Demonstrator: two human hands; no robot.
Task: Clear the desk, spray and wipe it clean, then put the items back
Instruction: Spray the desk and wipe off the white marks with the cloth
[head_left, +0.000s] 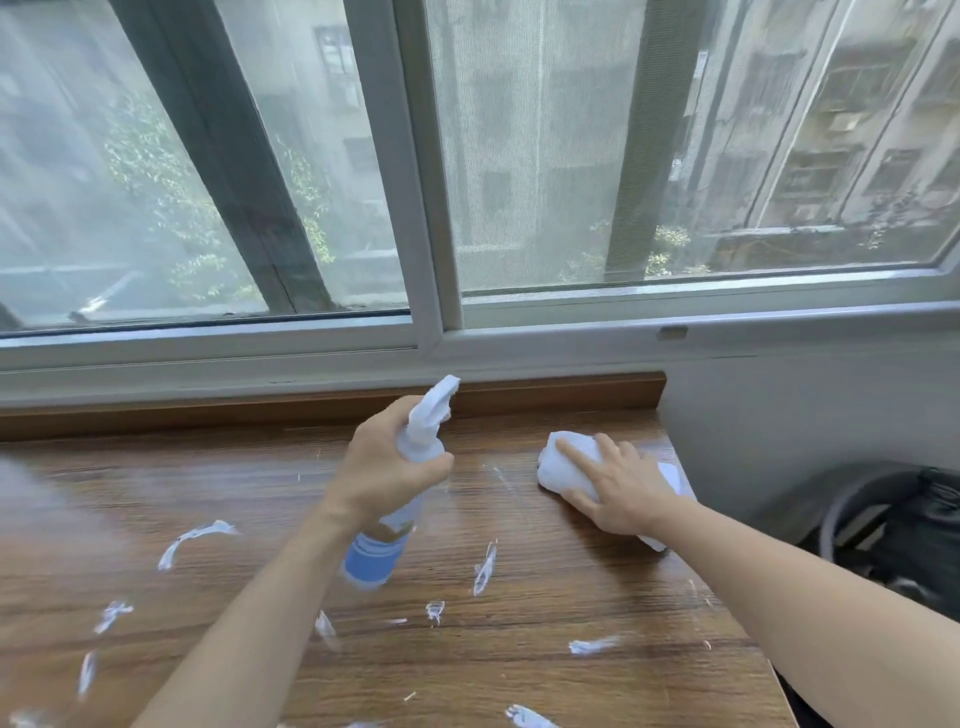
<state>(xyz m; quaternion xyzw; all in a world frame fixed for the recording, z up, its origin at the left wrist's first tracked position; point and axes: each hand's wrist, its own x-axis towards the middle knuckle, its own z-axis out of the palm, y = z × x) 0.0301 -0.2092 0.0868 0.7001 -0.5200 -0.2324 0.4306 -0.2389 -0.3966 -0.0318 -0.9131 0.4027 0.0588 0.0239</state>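
From the head view, our left hand (387, 467) grips the spray bottle (400, 499) by its neck — light, rigid plastic. Our right hand (615, 488) presses flat-fingered on the soft white cloth (558, 457) at the tabletop's (519, 675) far right, foam streaks (195, 538) around — it should bunch easily.

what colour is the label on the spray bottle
Blue with white stripes, on the spray bottle in the left hand; head view.

It looked like a room in an upper-floor city flat. A wood-grain desk (519, 649) ran under both hands, and just beyond them a sliding window (426, 208) with an insect screen (530, 156) faced weathered apartment blocks (831, 130) and treetops (156, 171).
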